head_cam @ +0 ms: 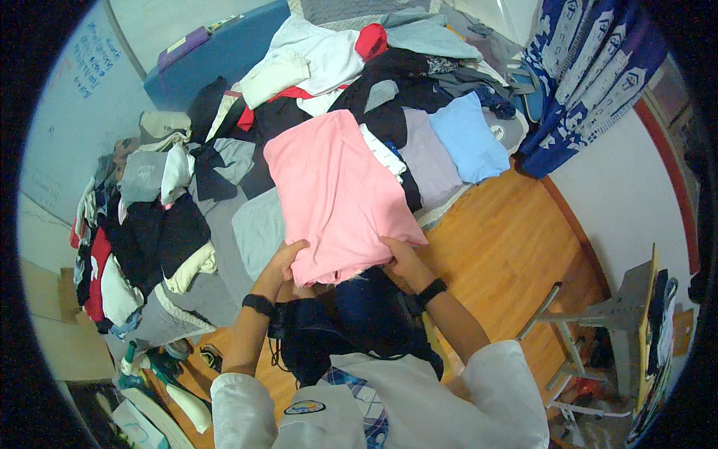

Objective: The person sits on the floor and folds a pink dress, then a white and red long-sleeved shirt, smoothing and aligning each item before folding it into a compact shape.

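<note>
A folded pink cloth garment (342,191) is held up before me in the head view. My left hand (290,261) grips its near left corner, and my right hand (401,257) pinches its near right corner. Behind and around the pink garment spreads a heap of clothes. To its right lie a folded lavender cloth (429,160) and a folded light blue cloth (469,137). A pale grey-green cloth (261,227) sits partly under it on the left. White fabric with small marks (383,151) shows along its right edge.
Dark clothes (160,238) and more garments cover the left side. White clothing (320,53) and a red item (371,42) lie at the back. A blue patterned curtain (586,84) hangs right, above the wooden floor (505,236). A grey plastic chair (614,306) stands at lower right.
</note>
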